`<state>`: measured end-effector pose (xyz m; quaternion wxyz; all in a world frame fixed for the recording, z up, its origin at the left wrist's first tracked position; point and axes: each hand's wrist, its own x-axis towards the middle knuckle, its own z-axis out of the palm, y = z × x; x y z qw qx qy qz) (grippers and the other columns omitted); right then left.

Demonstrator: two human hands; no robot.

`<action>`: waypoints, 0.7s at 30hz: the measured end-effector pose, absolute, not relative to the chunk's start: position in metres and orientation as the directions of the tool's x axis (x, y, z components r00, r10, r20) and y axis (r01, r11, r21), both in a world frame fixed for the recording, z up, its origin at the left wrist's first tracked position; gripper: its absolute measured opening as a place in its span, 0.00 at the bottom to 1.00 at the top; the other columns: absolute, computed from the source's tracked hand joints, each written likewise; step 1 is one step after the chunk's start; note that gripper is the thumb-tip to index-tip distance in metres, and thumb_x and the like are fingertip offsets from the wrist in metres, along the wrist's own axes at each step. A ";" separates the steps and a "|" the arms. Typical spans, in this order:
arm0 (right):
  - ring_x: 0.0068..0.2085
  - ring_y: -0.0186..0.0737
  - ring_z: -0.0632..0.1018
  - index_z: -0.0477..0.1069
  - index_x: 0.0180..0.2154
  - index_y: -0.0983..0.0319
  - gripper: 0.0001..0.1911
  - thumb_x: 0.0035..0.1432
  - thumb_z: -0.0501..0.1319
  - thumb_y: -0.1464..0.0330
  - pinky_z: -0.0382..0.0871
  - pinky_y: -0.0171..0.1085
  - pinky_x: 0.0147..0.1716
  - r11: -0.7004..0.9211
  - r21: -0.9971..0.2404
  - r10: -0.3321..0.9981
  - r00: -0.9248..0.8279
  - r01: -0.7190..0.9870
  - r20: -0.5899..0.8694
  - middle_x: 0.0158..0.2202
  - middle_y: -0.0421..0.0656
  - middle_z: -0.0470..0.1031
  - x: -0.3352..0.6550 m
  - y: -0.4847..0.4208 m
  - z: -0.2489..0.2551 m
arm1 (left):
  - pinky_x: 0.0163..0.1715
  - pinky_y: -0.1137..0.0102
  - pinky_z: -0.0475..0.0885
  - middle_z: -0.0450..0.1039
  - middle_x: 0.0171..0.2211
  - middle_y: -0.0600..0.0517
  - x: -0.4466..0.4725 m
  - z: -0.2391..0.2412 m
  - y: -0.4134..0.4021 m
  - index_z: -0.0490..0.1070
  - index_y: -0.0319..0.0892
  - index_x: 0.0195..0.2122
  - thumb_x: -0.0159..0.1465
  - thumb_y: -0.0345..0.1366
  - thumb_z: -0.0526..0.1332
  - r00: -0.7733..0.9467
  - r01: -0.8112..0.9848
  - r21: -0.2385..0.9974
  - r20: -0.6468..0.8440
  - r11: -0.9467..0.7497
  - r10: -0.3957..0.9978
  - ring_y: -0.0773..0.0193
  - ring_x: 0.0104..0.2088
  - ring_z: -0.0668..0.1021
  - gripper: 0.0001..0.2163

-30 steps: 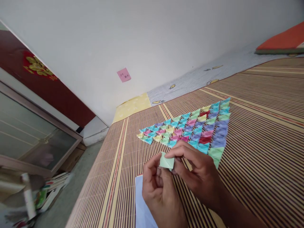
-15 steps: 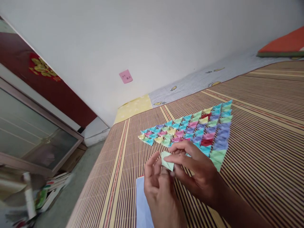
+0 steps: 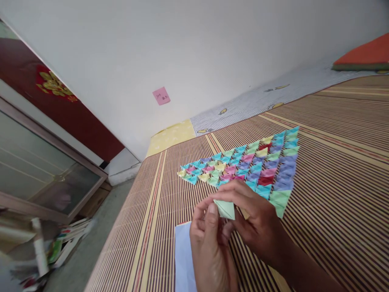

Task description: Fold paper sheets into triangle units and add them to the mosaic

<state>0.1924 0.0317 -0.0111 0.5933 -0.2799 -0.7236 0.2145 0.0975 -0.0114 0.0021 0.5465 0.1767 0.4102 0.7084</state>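
A small green paper [image 3: 226, 210] is up between the two hands, over the striped mat [image 3: 146, 211]. The left hand [image 3: 212, 247] has its thumb on the paper's left end, so its grip is narrow and holds it. The right hand [image 3: 258, 217] is on the other side, with a finger along the top edge. I can't tell if its grip is pinching too. Both hands are just as near. The paper's long way slants from upper left down to lower right. The rows of folded papers [image 3: 275, 155] lie past the hands
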 end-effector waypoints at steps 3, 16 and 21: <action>0.43 0.43 0.77 0.76 0.43 0.58 0.18 0.62 0.52 0.79 0.74 0.41 0.41 0.767 -0.626 0.642 -0.141 0.140 0.754 0.39 0.45 0.75 0.194 0.031 -0.009 | 0.25 0.79 0.71 0.74 0.28 0.53 0.099 0.001 -0.013 0.79 0.39 0.36 0.58 0.39 0.74 -0.299 -0.640 0.767 -0.200 -0.041 0.933 0.74 0.24 0.72 0.10; 0.45 0.41 0.79 0.75 0.41 0.57 0.07 0.67 0.59 0.73 0.75 0.38 0.43 0.682 -0.729 0.718 -0.135 -0.062 0.683 0.41 0.43 0.78 0.196 0.033 -0.010 | 0.35 0.72 0.78 0.81 0.32 0.47 0.100 -0.001 -0.010 0.82 0.39 0.34 0.57 0.39 0.74 -0.242 -0.630 0.775 -0.129 -0.054 0.962 0.62 0.34 0.83 0.09; 0.49 0.41 0.79 0.76 0.47 0.58 0.14 0.68 0.55 0.75 0.74 0.40 0.49 0.722 -0.690 0.674 -0.173 -0.050 0.718 0.45 0.44 0.78 0.196 0.035 -0.011 | 0.34 0.73 0.78 0.81 0.31 0.48 0.097 0.003 -0.008 0.82 0.40 0.32 0.52 0.37 0.77 -0.330 -0.645 0.759 -0.175 -0.086 0.928 0.64 0.32 0.82 0.09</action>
